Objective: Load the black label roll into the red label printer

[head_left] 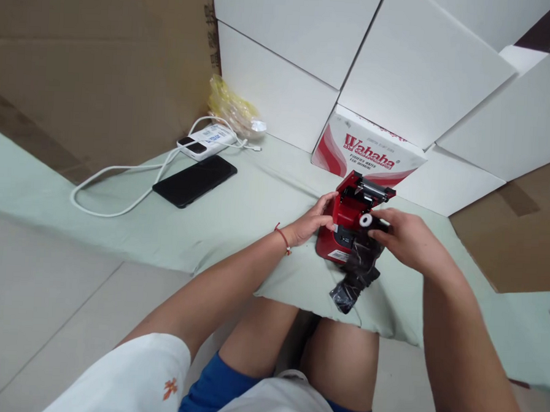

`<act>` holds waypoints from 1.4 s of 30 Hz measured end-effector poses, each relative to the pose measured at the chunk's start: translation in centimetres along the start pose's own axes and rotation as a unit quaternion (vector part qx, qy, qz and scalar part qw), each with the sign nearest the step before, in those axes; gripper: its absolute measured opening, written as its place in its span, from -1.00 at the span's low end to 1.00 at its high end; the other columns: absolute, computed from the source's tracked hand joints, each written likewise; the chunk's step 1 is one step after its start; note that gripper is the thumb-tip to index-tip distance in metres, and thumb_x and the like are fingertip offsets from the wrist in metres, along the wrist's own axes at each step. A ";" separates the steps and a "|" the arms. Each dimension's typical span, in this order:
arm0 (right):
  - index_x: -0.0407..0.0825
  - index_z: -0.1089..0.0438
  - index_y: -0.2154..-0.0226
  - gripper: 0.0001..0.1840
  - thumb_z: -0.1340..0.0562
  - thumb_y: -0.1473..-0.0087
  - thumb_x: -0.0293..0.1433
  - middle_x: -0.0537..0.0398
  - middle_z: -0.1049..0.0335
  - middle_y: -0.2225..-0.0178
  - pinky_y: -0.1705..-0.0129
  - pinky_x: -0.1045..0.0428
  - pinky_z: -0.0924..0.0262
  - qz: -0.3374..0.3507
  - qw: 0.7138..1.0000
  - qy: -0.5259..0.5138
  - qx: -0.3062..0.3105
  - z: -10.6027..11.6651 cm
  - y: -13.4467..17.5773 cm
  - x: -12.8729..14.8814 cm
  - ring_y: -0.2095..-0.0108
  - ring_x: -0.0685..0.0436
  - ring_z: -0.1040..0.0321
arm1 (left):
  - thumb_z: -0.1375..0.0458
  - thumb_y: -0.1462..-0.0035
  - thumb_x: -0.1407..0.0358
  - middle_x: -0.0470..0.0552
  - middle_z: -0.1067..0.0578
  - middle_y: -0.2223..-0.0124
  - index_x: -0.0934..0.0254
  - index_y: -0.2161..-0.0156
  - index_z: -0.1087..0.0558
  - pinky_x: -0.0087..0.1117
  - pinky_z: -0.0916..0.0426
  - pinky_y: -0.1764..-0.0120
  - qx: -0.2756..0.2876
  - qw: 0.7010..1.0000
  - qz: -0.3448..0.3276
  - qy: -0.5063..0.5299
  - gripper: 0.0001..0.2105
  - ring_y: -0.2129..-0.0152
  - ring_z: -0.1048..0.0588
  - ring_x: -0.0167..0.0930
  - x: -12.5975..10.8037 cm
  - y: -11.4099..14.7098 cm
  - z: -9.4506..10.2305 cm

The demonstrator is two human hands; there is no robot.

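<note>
A small red machine that looks like a label printer (330, 246) stands on the green cloth, its lid (349, 180) raised. My left hand (311, 222) grips the machine's left side, with the thumb bent over near the inner edge. Between the thumb and fingers of my right hand (400, 236) is a black roll with a white ring-shaped core (365, 220). It is over the right part of the open compartment; whether it touches the inside I cannot tell. Creased dark film (357, 275) hangs from around the roll down the machine's front onto the cloth.
Behind the machine stands a red and white Wahaha box (367, 150), against stacked white boxes (282, 65). On the left lie a black phone (194, 181), a white power bank (207, 142) with a white cable (103, 214), and a yellow plastic bag (234, 105). Cardboard boxes (523, 225) flank both sides.
</note>
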State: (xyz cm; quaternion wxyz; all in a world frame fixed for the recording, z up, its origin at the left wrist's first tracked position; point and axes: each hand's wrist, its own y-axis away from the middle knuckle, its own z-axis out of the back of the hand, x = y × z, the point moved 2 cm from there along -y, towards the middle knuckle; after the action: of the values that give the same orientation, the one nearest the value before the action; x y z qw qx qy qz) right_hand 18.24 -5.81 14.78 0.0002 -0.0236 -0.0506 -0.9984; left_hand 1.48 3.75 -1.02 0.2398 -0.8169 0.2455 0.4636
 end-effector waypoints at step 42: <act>-0.06 -0.11 -0.45 -0.30 -0.17 -0.32 -0.47 -0.30 -0.27 -0.32 -0.30 -0.39 -0.28 0.053 0.951 -0.046 -0.300 -12.4 8.0 5.4 -0.29 -0.43 -0.19 | -0.10 -0.24 0.21 0.13 -0.10 -0.57 0.19 -0.41 -0.18 -0.12 0.08 -0.53 -0.125 0.968 -0.139 -0.166 -0.36 -0.54 -0.04 -0.23 -5.0 -4.2 -2.2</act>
State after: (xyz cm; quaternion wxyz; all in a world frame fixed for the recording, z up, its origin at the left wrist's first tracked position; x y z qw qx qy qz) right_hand 12.26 -14.97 3.49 0.0440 -0.0707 0.2527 -0.9640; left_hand 3.27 6.50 5.03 0.2349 -0.7780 0.0263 0.5822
